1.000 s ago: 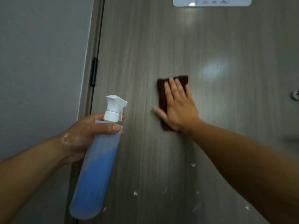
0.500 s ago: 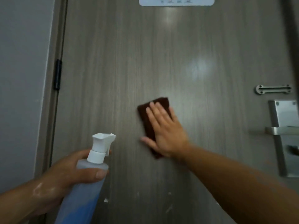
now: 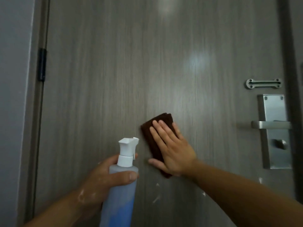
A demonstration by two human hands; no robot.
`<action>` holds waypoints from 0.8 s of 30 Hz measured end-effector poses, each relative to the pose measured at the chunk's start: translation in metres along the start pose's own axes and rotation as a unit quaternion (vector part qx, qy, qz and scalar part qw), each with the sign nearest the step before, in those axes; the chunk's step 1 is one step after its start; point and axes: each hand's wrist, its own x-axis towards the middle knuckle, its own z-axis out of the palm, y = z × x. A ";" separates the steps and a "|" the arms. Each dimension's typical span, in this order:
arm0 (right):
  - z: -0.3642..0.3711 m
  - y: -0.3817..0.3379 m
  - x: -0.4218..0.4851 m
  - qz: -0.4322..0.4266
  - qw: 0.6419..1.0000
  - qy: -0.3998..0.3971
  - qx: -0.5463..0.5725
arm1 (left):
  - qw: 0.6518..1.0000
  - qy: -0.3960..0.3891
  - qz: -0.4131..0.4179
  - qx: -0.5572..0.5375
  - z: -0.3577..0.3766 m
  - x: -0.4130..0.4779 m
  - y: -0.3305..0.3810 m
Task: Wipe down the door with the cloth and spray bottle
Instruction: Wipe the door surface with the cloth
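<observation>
The dark brown folded cloth (image 3: 156, 136) lies flat against the grey wood-grain door (image 3: 114, 79), a little below and right of the frame's centre. The right hand (image 3: 172, 149) presses on it with straight, slightly spread fingers, the thumb sticking out to the lower left onto the bare door; the cloth shows above the fingertips, along their left side and just under the heel of the palm. The right forearm runs off toward the lower right corner.

Just left of the cloth, at the bottom centre of the frame, stands the translucent plastic spray bottle (image 3: 119, 194) with its white trigger head (image 3: 127, 146) uppermost and the nozzle pointing right, toward the cloth. Blue liquid fills its lower part. The left hand (image 3: 101, 179) is wrapped round the bottle's shoulder, thumb lying across the front, and white foam flecks show on the back of that hand and wrist. The two hands are near each other but not touching.

Small white flecks (image 3: 156, 199) dot the door below the cloth. At the right edge of the frame sit a silver metal lock plate (image 3: 273, 112) with a lever handle (image 3: 270, 125) and a thumb turn (image 3: 278, 144), and above it a small slotted metal bracket (image 3: 263, 83). At the left, a black hinge (image 3: 42, 64) sits between door and brown frame (image 3: 35, 112), beside a pale grey wall (image 3: 13, 79).
</observation>
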 end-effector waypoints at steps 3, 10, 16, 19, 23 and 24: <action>-0.019 0.055 0.038 0.060 0.998 0.024 -0.010 | 1.000 -0.016 -0.001 0.000 0.011 0.005 0.000; -0.040 0.079 0.092 0.202 0.978 0.047 0.031 | 1.000 -0.022 0.006 0.006 0.035 0.022 -0.008; -0.003 0.031 -0.023 0.097 0.995 0.010 0.016 | 1.000 -0.008 -0.012 0.006 0.052 0.013 -0.016; -0.009 0.062 -0.009 0.088 0.996 0.010 0.011 | 1.000 0.008 -0.001 0.030 0.051 0.005 -0.013; -0.043 0.105 0.073 0.240 0.969 0.039 0.049 | 0.999 0.038 0.003 0.031 0.030 -0.001 -0.010; -0.047 0.107 0.088 0.263 0.962 0.048 0.053 | 0.999 0.042 0.001 0.029 0.024 -0.003 -0.010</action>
